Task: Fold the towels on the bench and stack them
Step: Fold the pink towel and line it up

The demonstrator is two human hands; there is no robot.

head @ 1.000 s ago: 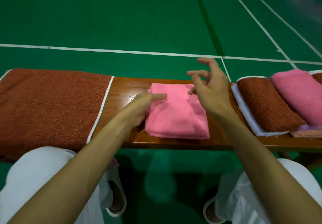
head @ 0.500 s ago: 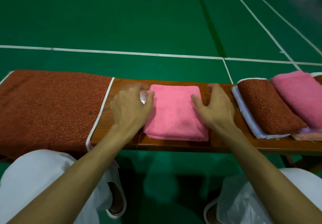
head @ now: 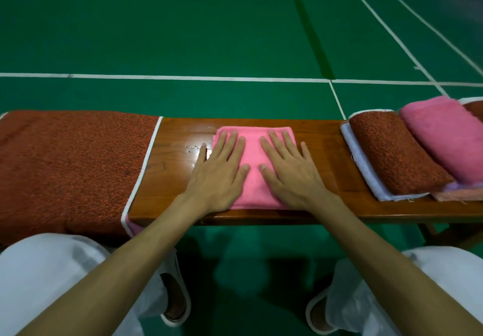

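A folded pink towel (head: 253, 153) lies in the middle of the wooden bench (head: 324, 158). My left hand (head: 220, 171) lies flat on its left half, fingers straight and spread, the little finger off the edge on the wood. My right hand (head: 287, 170) presses flat on its right half in the same way. A large rust-brown towel (head: 68, 168) with a white edge is spread unfolded over the bench's left end. On the right, folded towels lean in a row: a rust-brown towel (head: 392, 153), then a pink one (head: 449, 134).
The bench stands on a green sports floor (head: 209, 35) with white lines. My knees in white trousers (head: 47, 270) and white slippers (head: 175, 307) are below the bench's near edge. Bare wood shows on both sides of the pink towel.
Both hands came down from the sides of the pink towel onto its top and now lie flat on it. A second ago my right hand was raised above it.
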